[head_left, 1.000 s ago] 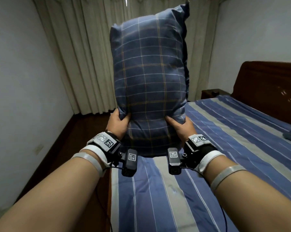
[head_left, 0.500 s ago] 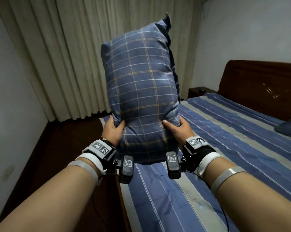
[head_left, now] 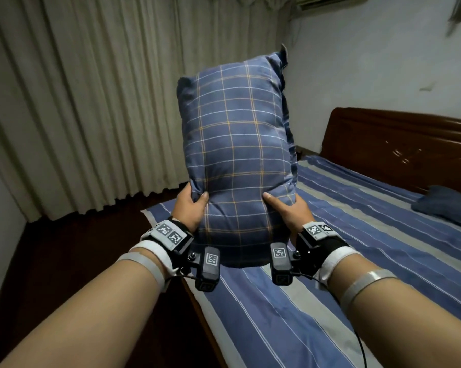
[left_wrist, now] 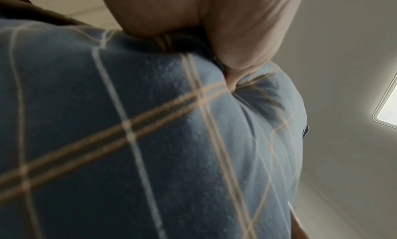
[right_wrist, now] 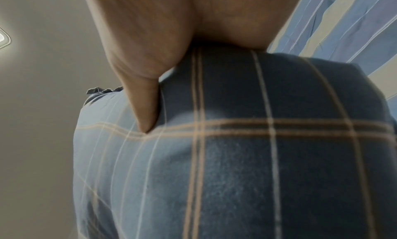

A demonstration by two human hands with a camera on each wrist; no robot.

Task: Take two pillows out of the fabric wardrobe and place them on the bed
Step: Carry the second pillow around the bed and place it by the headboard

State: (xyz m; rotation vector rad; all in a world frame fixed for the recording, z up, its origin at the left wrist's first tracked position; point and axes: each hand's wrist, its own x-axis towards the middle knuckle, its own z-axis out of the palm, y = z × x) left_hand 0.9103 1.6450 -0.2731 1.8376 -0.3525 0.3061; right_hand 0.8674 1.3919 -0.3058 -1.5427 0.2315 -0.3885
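Note:
I hold a blue plaid pillow (head_left: 237, 155) upright over the foot corner of the bed (head_left: 343, 261), which has a blue and grey striped sheet. My left hand (head_left: 191, 208) grips its lower left side and my right hand (head_left: 285, 211) grips its lower right side, thumbs on the front. Up close, the left wrist view shows the left hand (left_wrist: 225, 39) pressing into the pillow (left_wrist: 139, 140). The thumb of the right hand (right_wrist: 146, 89) digs into the pillow (right_wrist: 236, 166) in the right wrist view. A second dark blue pillow (head_left: 444, 208) lies near the headboard.
A dark wooden headboard (head_left: 399, 147) stands at the right. Beige curtains (head_left: 91, 102) cover the far wall. Dark wooden floor (head_left: 64, 261) runs along the left side of the bed. An air conditioner (head_left: 327, 0) is mounted high on the wall.
The pillow has moved lower and to the right in view, toward the headboard side. Both hands keep the same grip. The view has turned right, and the second pillow shows more fully.

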